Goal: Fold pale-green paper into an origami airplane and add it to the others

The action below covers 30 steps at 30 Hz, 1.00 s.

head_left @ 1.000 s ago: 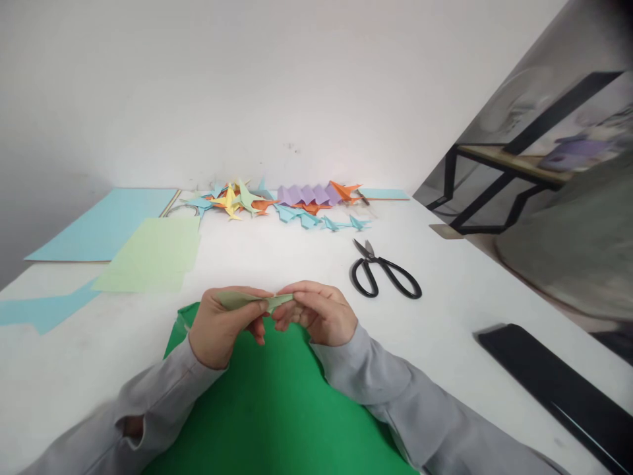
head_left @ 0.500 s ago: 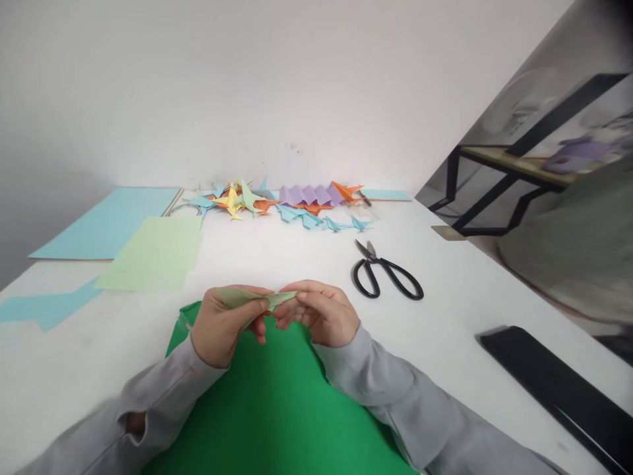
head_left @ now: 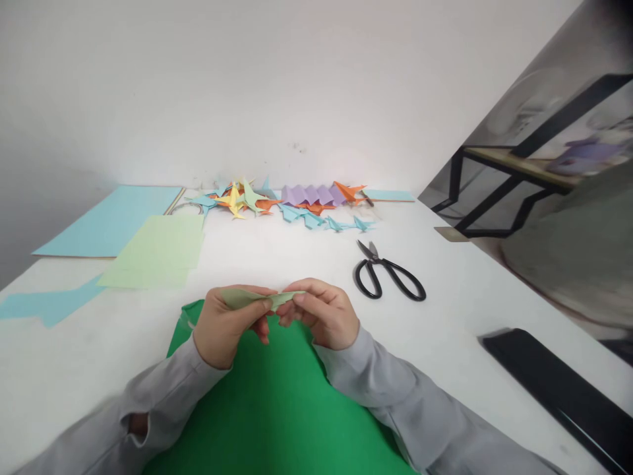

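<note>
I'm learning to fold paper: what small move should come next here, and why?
Probably a firm pinch by the right hand to sharpen the fold in the light green paper: that hand grips the paper's narrow end, while the left hand holds the wider part.

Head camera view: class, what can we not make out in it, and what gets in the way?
All in the head view:
Folded green paper: partly covered by the left hand and right hand.
Black object: near end cut off at the lower right corner.
Folded paper figures: they overlap, so no sure count.
Purple thing on the shelf: too blurred to identify.
</note>
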Each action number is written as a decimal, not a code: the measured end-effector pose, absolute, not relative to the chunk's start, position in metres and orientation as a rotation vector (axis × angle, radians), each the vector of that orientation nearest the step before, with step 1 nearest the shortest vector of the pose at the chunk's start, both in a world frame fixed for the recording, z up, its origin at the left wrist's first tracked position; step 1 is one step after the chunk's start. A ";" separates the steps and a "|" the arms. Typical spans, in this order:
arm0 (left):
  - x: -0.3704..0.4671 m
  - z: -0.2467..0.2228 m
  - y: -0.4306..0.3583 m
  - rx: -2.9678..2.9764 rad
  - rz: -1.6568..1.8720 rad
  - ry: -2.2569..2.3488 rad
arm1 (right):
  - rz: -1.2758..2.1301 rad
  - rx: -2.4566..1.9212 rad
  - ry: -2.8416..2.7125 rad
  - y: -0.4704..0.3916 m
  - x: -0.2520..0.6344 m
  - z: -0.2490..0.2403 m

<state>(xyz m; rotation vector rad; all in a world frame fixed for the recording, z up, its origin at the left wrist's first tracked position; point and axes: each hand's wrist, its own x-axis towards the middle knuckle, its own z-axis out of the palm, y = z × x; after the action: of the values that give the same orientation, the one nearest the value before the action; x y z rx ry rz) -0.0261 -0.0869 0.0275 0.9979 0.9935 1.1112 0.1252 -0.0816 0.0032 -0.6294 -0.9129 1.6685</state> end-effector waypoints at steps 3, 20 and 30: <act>-0.027 0.026 -0.086 1.028 1.117 0.966 | 1.689 -0.633 -0.910 -0.082 0.125 0.003; -0.035 0.043 -0.090 1.349 1.014 0.796 | 1.550 -0.709 -1.036 -0.094 0.125 0.014; -0.054 0.048 -0.073 1.312 0.493 0.838 | 1.148 -0.642 -1.706 -0.093 0.135 0.016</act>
<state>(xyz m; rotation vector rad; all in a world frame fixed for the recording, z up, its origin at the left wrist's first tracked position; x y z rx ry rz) -0.0544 -0.0729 0.0477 1.3125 0.8385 0.4926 0.1353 -0.0927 0.0162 -0.6422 -1.7057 1.1484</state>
